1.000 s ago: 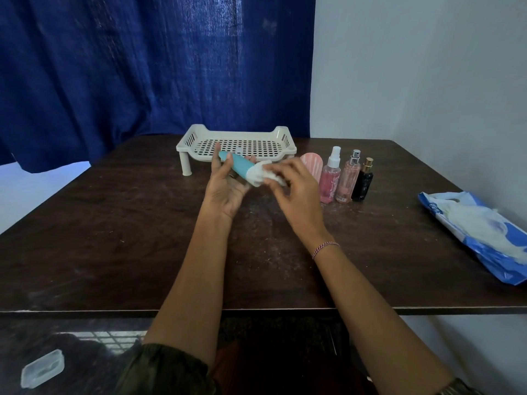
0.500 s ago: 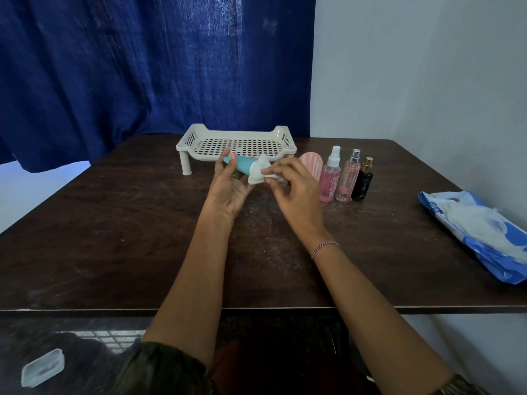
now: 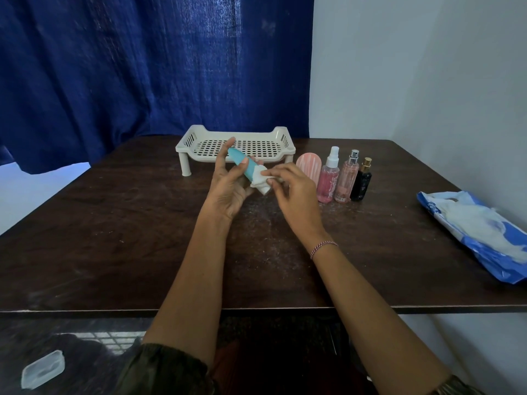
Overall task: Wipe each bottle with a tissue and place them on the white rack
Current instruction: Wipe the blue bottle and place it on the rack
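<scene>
My left hand (image 3: 228,189) holds a teal tube-shaped bottle (image 3: 242,163) with a white cap, tilted, in front of the white rack (image 3: 236,143). A white tissue (image 3: 260,178) is pinched in my right hand (image 3: 293,192) and pressed against the bottle's white cap end. The rack stands on short legs at the table's back with nothing on its perforated floor. To its right stand a pink ribbed bottle (image 3: 309,169), a pink spray bottle (image 3: 329,178), a pale pink perfume bottle (image 3: 346,179) and a black bottle (image 3: 361,181) with a gold cap.
A blue and white tissue pack (image 3: 479,232) lies at the dark wooden table's (image 3: 114,238) right edge. A blue curtain hangs behind the table. A clear plastic lid (image 3: 42,369) lies on the floor at lower left.
The tissue in my right hand has slid along the cap end of the teal bottle, and my left hand has tilted the bottle slightly more upright.
</scene>
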